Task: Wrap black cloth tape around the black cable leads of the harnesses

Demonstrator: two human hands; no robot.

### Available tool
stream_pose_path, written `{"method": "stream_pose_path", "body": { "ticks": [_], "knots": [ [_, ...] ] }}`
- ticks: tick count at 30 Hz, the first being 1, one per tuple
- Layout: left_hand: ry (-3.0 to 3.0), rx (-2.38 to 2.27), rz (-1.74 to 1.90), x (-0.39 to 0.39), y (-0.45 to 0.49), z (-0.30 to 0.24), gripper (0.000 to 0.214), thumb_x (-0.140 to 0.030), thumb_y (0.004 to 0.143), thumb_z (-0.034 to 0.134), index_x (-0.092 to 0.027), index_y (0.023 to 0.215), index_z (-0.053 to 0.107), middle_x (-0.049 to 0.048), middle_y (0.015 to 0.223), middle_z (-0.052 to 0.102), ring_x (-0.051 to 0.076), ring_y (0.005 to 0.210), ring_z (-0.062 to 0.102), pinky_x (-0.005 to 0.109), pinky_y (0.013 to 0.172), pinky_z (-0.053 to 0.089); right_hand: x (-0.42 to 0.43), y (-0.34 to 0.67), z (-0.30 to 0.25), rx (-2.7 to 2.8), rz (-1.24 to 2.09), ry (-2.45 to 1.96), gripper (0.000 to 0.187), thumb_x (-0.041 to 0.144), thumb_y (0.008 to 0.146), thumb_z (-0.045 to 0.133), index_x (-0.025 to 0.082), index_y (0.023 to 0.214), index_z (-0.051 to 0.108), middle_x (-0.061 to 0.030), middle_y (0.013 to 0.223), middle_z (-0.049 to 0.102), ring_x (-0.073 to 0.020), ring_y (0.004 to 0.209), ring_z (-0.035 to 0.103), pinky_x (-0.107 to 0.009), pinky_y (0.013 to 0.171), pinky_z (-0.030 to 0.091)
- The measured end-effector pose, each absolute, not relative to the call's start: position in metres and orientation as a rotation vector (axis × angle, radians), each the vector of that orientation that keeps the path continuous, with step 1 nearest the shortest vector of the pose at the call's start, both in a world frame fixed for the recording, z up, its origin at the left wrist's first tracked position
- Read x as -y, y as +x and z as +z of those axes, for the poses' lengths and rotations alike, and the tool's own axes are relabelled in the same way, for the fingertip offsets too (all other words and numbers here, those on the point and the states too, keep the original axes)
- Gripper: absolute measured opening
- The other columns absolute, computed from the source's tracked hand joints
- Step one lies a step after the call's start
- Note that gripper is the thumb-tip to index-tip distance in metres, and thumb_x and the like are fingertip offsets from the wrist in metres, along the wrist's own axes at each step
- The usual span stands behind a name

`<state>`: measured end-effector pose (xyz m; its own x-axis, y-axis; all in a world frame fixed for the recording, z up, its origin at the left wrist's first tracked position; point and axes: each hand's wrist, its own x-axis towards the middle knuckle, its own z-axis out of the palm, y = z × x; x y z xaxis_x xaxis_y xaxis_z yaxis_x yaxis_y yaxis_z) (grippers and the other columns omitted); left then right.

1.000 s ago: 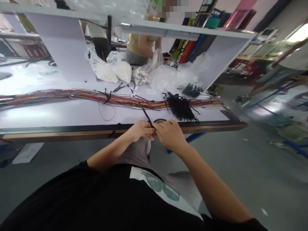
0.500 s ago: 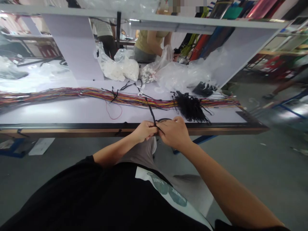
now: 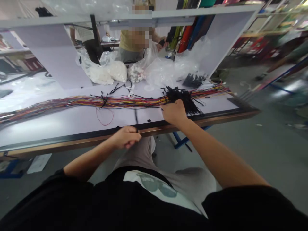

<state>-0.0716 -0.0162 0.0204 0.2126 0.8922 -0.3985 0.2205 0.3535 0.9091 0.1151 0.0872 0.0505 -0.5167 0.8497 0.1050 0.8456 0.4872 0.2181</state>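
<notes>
A black tie (image 3: 136,117) stood upright (blurred) at the front edge of the table (image 3: 60,120), pinched in the closed left hand (image 3: 126,137); the right hand (image 3: 174,111) lay against the pile of black ties (image 3: 184,96), its grip impossible to tell; coloured wires (image 3: 120,102) ran just behind.

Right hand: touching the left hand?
No, the right hand is at the heap of thin black ties, apart from the left hand, which grips a thin black strip.
</notes>
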Motion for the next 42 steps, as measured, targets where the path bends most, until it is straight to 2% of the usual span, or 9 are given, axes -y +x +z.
{"method": "stream_pose_path", "body": {
  "ticks": [3, 8, 11, 14, 20, 24, 31, 37, 42],
  "knots": [
    [1.321, -1.535, 0.626, 0.003, -0.099, 0.024, 0.016, -0.023, 0.071, 0.049, -0.015, 0.058, 0.051, -0.0048, 0.043, 0.049, 0.005, 0.035, 0.044, 0.015, 0.037, 0.030, -0.085, 0.120, 0.048, -2.952, 0.007, 1.648, 0.035, 0.023, 0.085, 0.042, 0.019, 0.114, 0.062, -0.0100, 0.106, 0.070, -0.0229, 0.095, 0.062, -0.038, 0.086, 0.036],
    [1.759, -1.409, 0.137, -0.019, -0.112, 0.020, 0.016, -0.025, 0.075, 0.044, -0.015, 0.068, 0.055, -0.0025, 0.056, 0.057, 0.008, 0.043, 0.051, 0.018, 0.044, 0.038, -0.066, 0.085, 0.025, -3.091, -1.182, 1.488, 0.028, 0.040, 0.080, 0.052, 0.021, 0.093, 0.069, -0.0006, 0.084, 0.069, -0.0145, 0.076, 0.061, -0.025, 0.070, 0.042],
    [2.023, -1.353, -0.056, -0.021, -0.103, 0.021, 0.025, -0.030, 0.080, 0.041, -0.016, 0.068, 0.058, 0.0007, 0.063, 0.062, 0.010, 0.049, 0.055, 0.020, 0.051, 0.041, -0.062, 0.070, 0.015, -3.080, -1.291, 1.498, 0.033, 0.043, 0.079, 0.050, 0.017, 0.064, 0.065, 0.0023, 0.057, 0.056, -0.0110, 0.060, 0.051, -0.022, 0.058, 0.035],
    [2.227, -1.657, -0.042, -0.018, -0.095, 0.021, 0.030, -0.035, 0.084, 0.041, -0.016, 0.072, 0.062, 0.0062, 0.072, 0.067, 0.016, 0.063, 0.060, 0.024, 0.060, 0.041, -0.063, 0.065, 0.010, -3.075, -1.366, 1.751, 0.037, 0.045, 0.077, 0.050, 0.017, 0.053, 0.056, 0.0036, 0.049, 0.047, -0.0096, 0.054, 0.042, -0.022, 0.053, 0.030],
    [2.300, -2.053, -0.059, -0.021, -0.090, 0.008, 0.035, -0.029, 0.088, 0.036, -0.011, 0.087, 0.065, 0.0167, 0.079, 0.067, 0.026, 0.075, 0.064, 0.032, 0.066, 0.043, -0.074, 0.050, -0.001, -2.718, -2.295, 1.997, 0.036, 0.051, 0.066, 0.059, 0.017, 0.054, 0.057, 0.0037, 0.050, 0.046, -0.0092, 0.050, 0.041, -0.023, 0.050, 0.036],
    [2.094, -2.282, 0.049, -0.053, -0.123, 0.015, 0.023, -0.020, 0.084, 0.042, -0.010, 0.082, 0.063, 0.0129, 0.072, 0.063, 0.026, 0.076, 0.062, 0.032, 0.068, 0.043, -0.078, 0.060, 0.003, -2.340, -2.754, 2.064, 0.033, 0.049, 0.061, 0.065, 0.016, 0.063, 0.063, 0.0028, 0.056, 0.053, -0.0080, 0.050, 0.043, -0.023, 0.049, 0.039],
    [1.873, -2.536, 0.098, -0.124, -0.179, 0.059, 0.032, -0.033, 0.084, 0.053, -0.009, 0.063, 0.055, 0.0004, 0.050, 0.044, 0.021, 0.077, 0.052, 0.034, 0.075, 0.041, -0.074, 0.112, 0.002, -1.964, -2.995, 2.362, 0.025, 0.041, 0.055, 0.072, 0.017, 0.065, 0.069, 0.0022, 0.060, 0.060, -0.0090, 0.052, 0.049, -0.025, 0.053, 0.042],
    [2.187, -2.211, 0.176, -0.197, -0.110, 0.042, 0.016, -0.022, 0.080, 0.054, -0.012, 0.081, 0.067, 0.0044, 0.078, 0.065, 0.015, 0.086, 0.055, 0.022, 0.077, 0.037, -0.059, 0.122, -0.003, -1.959, -2.908, 2.415, 0.026, 0.041, 0.056, 0.072, 0.017, 0.066, 0.072, -0.0001, 0.064, 0.065, -0.0089, 0.051, 0.049, -0.025, 0.053, 0.043],
    [2.273, -2.025, 0.161, -0.229, -0.078, 0.020, 0.013, -0.013, 0.068, 0.059, -0.014, 0.075, 0.070, 0.0083, 0.084, 0.068, 0.021, 0.091, 0.056, 0.025, 0.077, 0.038, -0.046, 0.135, -0.004, -1.889, -2.874, 2.529, 0.026, 0.041, 0.055, 0.074, 0.017, 0.064, 0.071, -0.0014, 0.067, 0.066, -0.0086, 0.051, 0.047, -0.024, 0.051, 0.043]
  ]
}}
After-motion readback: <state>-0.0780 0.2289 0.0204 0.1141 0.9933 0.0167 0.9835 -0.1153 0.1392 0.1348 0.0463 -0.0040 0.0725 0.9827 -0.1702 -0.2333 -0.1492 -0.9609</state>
